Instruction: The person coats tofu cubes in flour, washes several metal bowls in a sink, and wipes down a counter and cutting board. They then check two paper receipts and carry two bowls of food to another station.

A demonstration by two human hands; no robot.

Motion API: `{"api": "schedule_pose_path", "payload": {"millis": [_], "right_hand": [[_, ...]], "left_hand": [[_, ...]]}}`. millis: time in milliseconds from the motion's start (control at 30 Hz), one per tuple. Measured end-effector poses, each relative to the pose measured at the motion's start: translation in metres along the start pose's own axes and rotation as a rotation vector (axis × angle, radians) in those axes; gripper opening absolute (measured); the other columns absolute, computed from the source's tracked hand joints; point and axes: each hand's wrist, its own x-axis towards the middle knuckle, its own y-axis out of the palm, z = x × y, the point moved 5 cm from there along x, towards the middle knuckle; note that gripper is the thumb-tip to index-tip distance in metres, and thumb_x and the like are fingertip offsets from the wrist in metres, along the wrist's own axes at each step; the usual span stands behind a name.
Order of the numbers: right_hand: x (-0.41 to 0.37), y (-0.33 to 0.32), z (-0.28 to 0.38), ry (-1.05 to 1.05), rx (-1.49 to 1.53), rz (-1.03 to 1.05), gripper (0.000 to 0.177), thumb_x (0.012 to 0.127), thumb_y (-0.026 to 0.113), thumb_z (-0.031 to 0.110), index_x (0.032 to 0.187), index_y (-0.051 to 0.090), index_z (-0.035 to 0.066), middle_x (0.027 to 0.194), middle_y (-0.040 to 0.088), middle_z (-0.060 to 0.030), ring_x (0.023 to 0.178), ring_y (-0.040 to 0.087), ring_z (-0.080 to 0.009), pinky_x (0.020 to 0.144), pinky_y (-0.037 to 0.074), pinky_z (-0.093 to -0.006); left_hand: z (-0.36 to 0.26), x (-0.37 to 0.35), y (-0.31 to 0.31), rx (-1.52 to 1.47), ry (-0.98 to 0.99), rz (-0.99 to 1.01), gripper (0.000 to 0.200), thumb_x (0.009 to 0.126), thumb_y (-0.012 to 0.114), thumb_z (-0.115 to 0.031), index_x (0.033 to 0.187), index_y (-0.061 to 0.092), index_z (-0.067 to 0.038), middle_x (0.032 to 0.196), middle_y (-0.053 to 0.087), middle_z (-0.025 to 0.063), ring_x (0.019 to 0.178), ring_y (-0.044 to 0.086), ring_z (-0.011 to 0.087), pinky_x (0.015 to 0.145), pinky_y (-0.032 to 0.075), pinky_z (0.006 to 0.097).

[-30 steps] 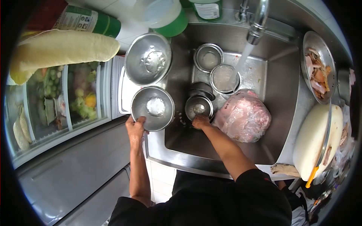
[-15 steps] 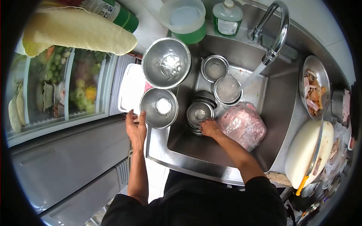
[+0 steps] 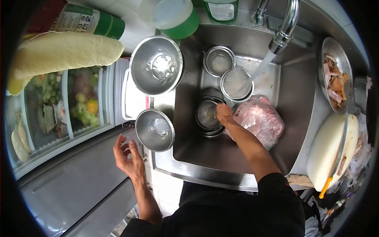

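My right hand (image 3: 225, 113) reaches into the sink and pinches the rim of a small metal bowl (image 3: 206, 115), which sits on top of a stack of similar bowls. My left hand (image 3: 131, 158) hangs in the air with curled, parted fingers and holds nothing. Nearest to it is a metal bowl (image 3: 155, 130) on the sink's left ledge. A larger metal bowl (image 3: 156, 65) stands behind that one. Water from the faucet (image 3: 281, 39) runs into a full metal bowl (image 3: 237, 84), beside another small bowl (image 3: 219, 61). Bagged raw meat (image 3: 260, 120) lies right of my right hand.
Left of the sink (image 3: 292, 118) stands a glass-front fridge (image 3: 59, 106) holding vegetables. Green liquid fills a tub (image 3: 173, 23) and a bottle (image 3: 222, 11) behind. On the right are a pan of scraps (image 3: 335, 79), a large white melon (image 3: 331, 150) and a knife (image 3: 335, 170).
My left hand has drawn away from the smaller ledge bowl, which now stands apart from the larger one. My right hand has shifted along the stacked bowl's rim. The view has also shifted.
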Motion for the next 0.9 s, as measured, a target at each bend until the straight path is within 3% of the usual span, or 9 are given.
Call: {"api": "schedule_pose_path", "payload": {"millis": [200,333,467,533,600,633,700,800,900], "right_hand": [[-0.026,-0.092,0.002,0.093,-0.023,-0.125,0.024,0.069,0.062,0.012,0.085,0.060,-0.005,0.083,0.061,-0.0279,0.082,0.062,-0.0367,0.075,0.049,-0.0450],[-0.049,-0.195,-0.020,0.240,0.351,-0.404,0.031,0.069,0.058,0.009,0.096,0.058,-0.007,0.086,0.062,-0.0267,0.082,0.062,-0.0366,0.075,0.049,-0.0432],[-0.060,-0.223,-0.038,0.109,0.551,-0.584,0.050,0.068,0.060,0.009,0.111,0.049,-0.014,0.092,0.061,-0.0292,0.093,0.060,-0.0395,0.081,0.048,-0.0393],[-0.077,-0.239,-0.016,0.155,0.485,-0.622,0.049,0.070,0.063,0.011,0.113,0.051,-0.009,0.096,0.059,-0.0305,0.101,0.057,-0.0375,0.095,0.039,-0.0401],[-0.103,-0.266,0.022,-0.096,-0.212,-1.045,0.048,0.075,0.064,0.020,0.116,0.053,-0.002,0.109,0.056,-0.0269,0.111,0.051,-0.0345,0.104,0.028,-0.0437],[-0.103,-0.264,0.016,-0.093,-0.206,-1.038,0.048,0.075,0.064,0.020,0.116,0.053,-0.002,0.109,0.056,-0.0269,0.111,0.051,-0.0345,0.104,0.028,-0.0437],[-0.078,-0.229,0.003,-0.296,0.165,-0.142,0.048,0.082,0.058,0.034,0.118,0.053,0.002,0.123,0.052,-0.0179,0.122,0.042,-0.0303,0.107,0.018,-0.0485],[-0.091,-0.245,-0.004,-0.595,-0.182,-0.463,0.045,0.086,0.051,0.036,0.118,0.054,0.004,0.120,0.052,-0.0188,0.116,0.046,-0.0324,0.106,0.021,-0.0475],[-0.085,-0.268,-0.006,-0.335,0.040,-0.256,0.038,0.083,0.055,0.028,0.112,0.057,0.003,0.118,0.054,-0.0191,0.115,0.047,-0.0331,0.105,0.025,-0.0452]], "left_hand": [[-0.044,-0.044,0.078,-0.339,-0.188,0.529,0.020,0.083,0.062,-0.015,0.096,0.063,0.000,0.081,0.064,0.0091,0.066,0.060,0.0125,0.061,0.046,0.0229],[-0.055,-0.064,0.192,-0.351,-0.220,0.796,0.038,0.081,0.064,-0.021,0.110,0.056,0.004,0.086,0.063,0.0119,0.066,0.061,0.0154,0.056,0.046,0.0244],[-0.082,-0.062,0.282,-0.699,-0.673,0.901,0.052,0.079,0.062,-0.021,0.118,0.045,0.010,0.086,0.062,0.0175,0.061,0.061,0.0214,0.047,0.047,0.0299],[-0.099,-0.058,0.300,-0.846,-0.758,0.973,0.055,0.079,0.061,-0.019,0.119,0.041,0.012,0.085,0.062,0.0207,0.059,0.060,0.0225,0.043,0.046,0.0312],[-0.122,-0.044,0.298,-0.623,-0.465,0.965,0.048,0.071,0.050,-0.008,0.114,0.048,0.011,0.078,0.062,0.0226,0.052,0.061,0.0258,0.048,0.049,0.0365],[-0.130,-0.037,0.297,-0.615,-0.470,0.967,0.048,0.071,0.050,-0.008,0.114,0.048,0.011,0.078,0.062,0.0226,0.052,0.061,0.0258,0.048,0.049,0.0365],[-0.151,-0.019,0.294,-0.302,-0.323,1.056,0.045,0.066,0.044,-0.005,0.107,0.053,0.012,0.075,0.062,0.0261,0.052,0.062,0.0301,0.050,0.051,0.0373],[-0.172,-0.001,0.290,-0.098,-0.237,1.179,0.040,0.067,0.049,-0.011,0.099,0.058,0.010,0.083,0.062,0.0284,0.068,0.064,0.0351,0.066,0.052,0.0406],[-0.192,-0.003,0.301,-0.141,0.035,0.922,0.038,0.068,0.052,-0.016,0.095,0.061,0.009,0.090,0.061,0.0293,0.087,0.062,0.0364,0.082,0.046,0.0434]]}}
